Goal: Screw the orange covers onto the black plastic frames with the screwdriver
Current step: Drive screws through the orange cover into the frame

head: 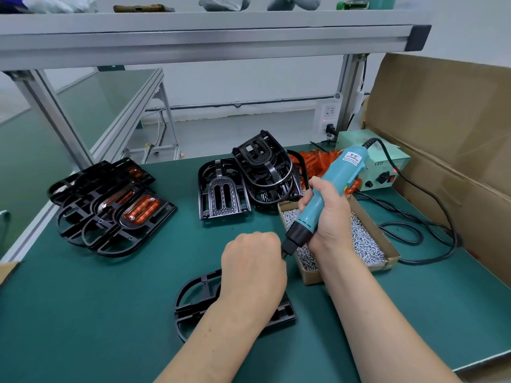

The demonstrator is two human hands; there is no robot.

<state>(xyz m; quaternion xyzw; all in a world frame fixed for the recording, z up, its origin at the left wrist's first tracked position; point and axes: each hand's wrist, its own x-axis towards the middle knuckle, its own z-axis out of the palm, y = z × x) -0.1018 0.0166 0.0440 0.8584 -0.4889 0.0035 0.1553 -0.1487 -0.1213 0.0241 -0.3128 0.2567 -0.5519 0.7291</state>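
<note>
holding the tool: our right hand (329, 217) wraps its fingers around the teal electric screwdriver (338, 170), which tilts with its bit down and to the left, over the near end of the screw box.
left hand (253, 261): we see only its back. the fingers curl under, right at the bit tip, and we cannot tell whether they pinch anything.
work frame (197, 298): one black plastic frame lies flat on the green mat (96, 313), partly under our left hand and wrist. whether an orange cover sits on it is hidden.
screw box (387, 265): an open cardboard tray of silver screws (362, 233), just right of the work frame.
finished stack (110, 205): frames with orange covers fitted, at the far left of the mat.
bare frames (235, 186): a loose pile behind the screw box.
orange covers (318, 158): a heap between the bare frames and the power unit (387, 164).
cable (431, 230): black, it loops on the mat at the right.
</note>
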